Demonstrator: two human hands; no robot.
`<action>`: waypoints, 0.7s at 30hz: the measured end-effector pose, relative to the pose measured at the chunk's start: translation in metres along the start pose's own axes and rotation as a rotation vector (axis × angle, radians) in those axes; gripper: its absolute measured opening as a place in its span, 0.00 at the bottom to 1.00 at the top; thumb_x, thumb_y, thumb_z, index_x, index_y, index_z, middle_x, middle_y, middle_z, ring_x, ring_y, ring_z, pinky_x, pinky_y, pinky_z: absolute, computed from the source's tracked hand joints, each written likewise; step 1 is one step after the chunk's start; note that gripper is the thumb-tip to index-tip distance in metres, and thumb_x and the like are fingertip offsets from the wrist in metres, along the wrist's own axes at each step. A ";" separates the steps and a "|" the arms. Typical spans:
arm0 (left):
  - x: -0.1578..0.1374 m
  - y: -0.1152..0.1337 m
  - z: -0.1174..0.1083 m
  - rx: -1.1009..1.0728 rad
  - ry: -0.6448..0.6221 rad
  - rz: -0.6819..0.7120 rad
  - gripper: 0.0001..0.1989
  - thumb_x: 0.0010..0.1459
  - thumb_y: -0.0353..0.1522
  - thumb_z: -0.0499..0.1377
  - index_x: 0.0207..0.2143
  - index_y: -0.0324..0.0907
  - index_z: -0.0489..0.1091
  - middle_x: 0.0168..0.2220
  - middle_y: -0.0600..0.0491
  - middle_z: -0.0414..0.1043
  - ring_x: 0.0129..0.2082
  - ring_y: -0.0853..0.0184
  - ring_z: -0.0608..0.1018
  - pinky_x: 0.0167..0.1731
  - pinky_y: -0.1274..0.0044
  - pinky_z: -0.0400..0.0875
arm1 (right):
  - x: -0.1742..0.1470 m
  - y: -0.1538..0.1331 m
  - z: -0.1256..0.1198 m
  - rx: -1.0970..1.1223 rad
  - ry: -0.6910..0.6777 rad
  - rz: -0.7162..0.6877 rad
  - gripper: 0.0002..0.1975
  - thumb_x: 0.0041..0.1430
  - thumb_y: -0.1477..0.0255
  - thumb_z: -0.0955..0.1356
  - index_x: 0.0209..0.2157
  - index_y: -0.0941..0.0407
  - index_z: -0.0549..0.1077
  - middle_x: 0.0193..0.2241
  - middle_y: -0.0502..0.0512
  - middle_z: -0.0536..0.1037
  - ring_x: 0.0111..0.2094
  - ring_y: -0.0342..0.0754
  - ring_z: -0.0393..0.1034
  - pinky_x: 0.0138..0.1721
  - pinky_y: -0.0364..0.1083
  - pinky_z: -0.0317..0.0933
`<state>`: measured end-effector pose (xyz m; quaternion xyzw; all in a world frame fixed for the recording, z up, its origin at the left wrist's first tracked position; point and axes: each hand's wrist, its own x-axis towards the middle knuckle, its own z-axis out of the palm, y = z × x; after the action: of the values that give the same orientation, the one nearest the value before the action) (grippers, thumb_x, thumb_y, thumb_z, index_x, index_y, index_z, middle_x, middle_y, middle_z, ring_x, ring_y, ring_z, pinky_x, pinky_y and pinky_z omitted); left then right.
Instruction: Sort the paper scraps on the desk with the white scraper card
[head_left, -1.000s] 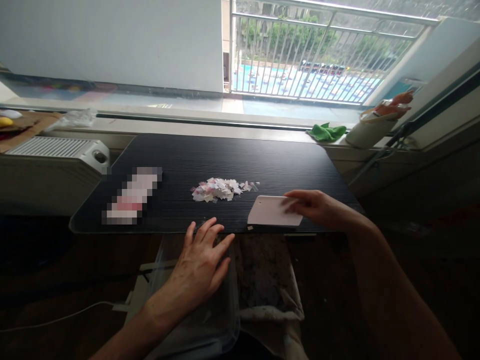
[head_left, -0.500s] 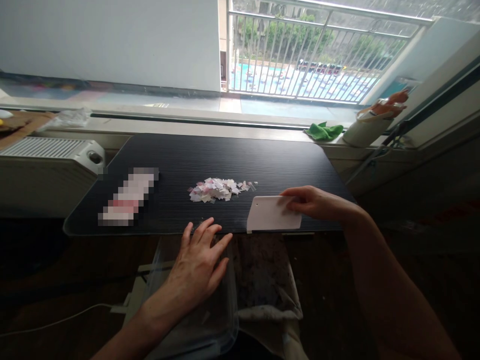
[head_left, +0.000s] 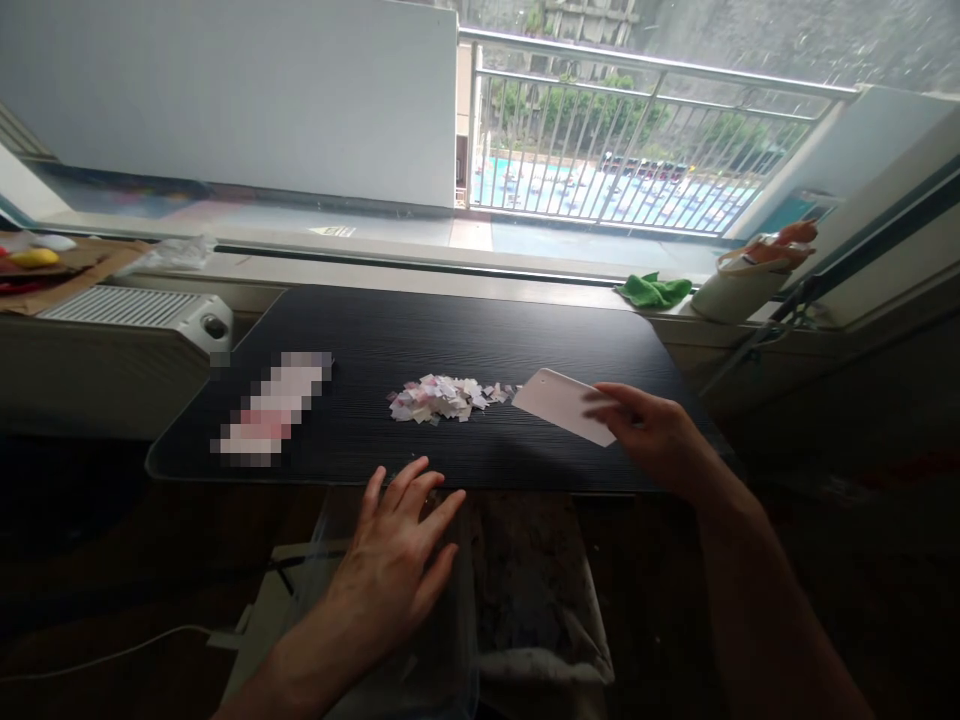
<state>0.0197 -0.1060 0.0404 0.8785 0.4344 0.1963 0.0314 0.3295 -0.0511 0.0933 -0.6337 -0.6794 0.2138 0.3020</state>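
My right hand (head_left: pixel 645 430) grips the right end of a flat white scraper (head_left: pixel 562 405), a plastic sheet with a small hole near one corner. It is tilted above the dark table (head_left: pixel 465 330), its left corner by the right tail of a pile of small paper scraps (head_left: pixel 442 398). The scraps are white, pinkish and cream. At the table's front edge, my left hand (head_left: pixel 401 540) has its fingers spread and holds nothing. Beneath that hand is a clear plastic bin (head_left: pixel 465 640), partly hidden by the hand and forearm.
A blurred-out pink and white item (head_left: pixel 274 410) lies on the table's left. A white radiator (head_left: pixel 135 310) stands beyond the left edge. On the windowsill are a green cloth (head_left: pixel 652 290) and a pale container (head_left: pixel 739 285). A cloth-like bag (head_left: pixel 540 600) hangs below the front edge.
My right hand has lifted the scraper from the table's front edge and turned it, bringing its left corner toward the scraps. My left hand stays nearly the same. The view has shifted slightly.
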 end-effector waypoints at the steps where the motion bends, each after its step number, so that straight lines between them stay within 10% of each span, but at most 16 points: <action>1: -0.001 -0.001 0.000 0.002 0.000 -0.001 0.20 0.59 0.27 0.51 0.53 0.44 0.69 0.52 0.44 0.69 0.59 0.52 0.65 0.57 0.49 0.57 | 0.005 -0.001 0.006 0.004 0.006 -0.014 0.15 0.60 0.72 0.63 0.48 0.55 0.73 0.43 0.57 0.82 0.41 0.51 0.78 0.41 0.48 0.70; 10: -0.009 -0.008 0.000 0.007 0.015 -0.067 0.21 0.57 0.27 0.53 0.53 0.46 0.68 0.52 0.44 0.68 0.58 0.52 0.65 0.55 0.48 0.60 | 0.019 -0.047 0.061 -0.214 0.050 -0.207 0.17 0.60 0.78 0.61 0.46 0.55 0.76 0.42 0.58 0.82 0.43 0.54 0.76 0.44 0.51 0.68; 21: -0.013 -0.019 -0.002 -0.009 -0.017 -0.177 0.20 0.57 0.28 0.54 0.53 0.43 0.69 0.53 0.43 0.68 0.60 0.51 0.64 0.58 0.49 0.57 | -0.003 -0.053 0.060 -0.159 -0.063 -0.312 0.16 0.63 0.77 0.61 0.47 0.55 0.74 0.42 0.58 0.81 0.42 0.53 0.74 0.44 0.50 0.67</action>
<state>-0.0024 -0.1046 0.0338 0.8381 0.5094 0.1871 0.0561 0.2498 -0.0546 0.0850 -0.5357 -0.7932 0.1294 0.2590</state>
